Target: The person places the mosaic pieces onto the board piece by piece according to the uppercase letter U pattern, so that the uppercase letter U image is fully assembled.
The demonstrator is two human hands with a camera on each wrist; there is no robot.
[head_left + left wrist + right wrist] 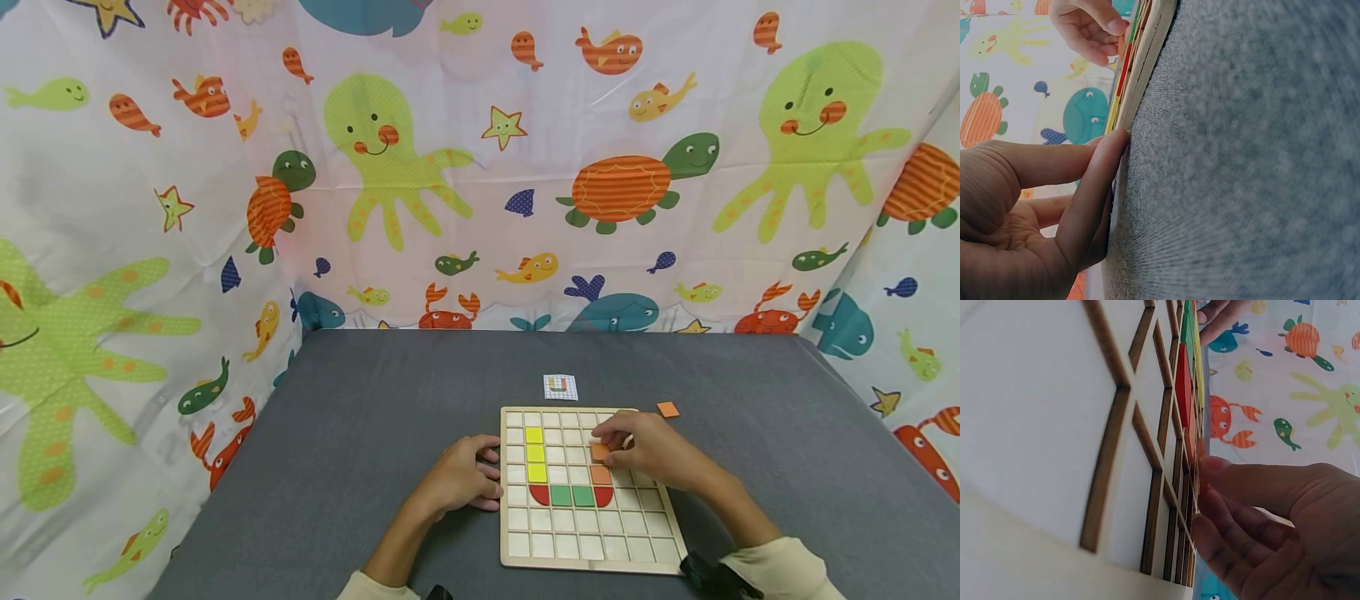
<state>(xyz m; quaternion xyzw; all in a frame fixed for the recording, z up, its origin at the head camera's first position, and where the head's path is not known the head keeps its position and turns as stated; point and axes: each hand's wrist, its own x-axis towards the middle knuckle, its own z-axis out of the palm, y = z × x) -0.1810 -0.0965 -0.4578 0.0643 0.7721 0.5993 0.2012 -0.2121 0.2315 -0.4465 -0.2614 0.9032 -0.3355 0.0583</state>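
Note:
A wooden grid board (555, 564) lies on the table. My right hand (651, 448) pinches a square orange tile (599, 452) between thumb and fingers, right at a cell on the board's right side. Just below it sits another orange tile (601, 475). Yellow tiles (535, 453) form a column on the left, and green tiles (572, 496) lie between two rounded red tiles (539, 495) in the row beneath. My left hand (461, 479) rests its fingertips against the board's left edge, as the left wrist view shows up close on the board's side (1147, 62).
One loose orange tile (667, 409) lies on the grey tabletop (405, 383) beyond the board's far right corner. Behind the board is a small card (560, 387) printed with a coloured U pattern on a grid. A sea-animal curtain (465, 275) borders the table at the back and sides.

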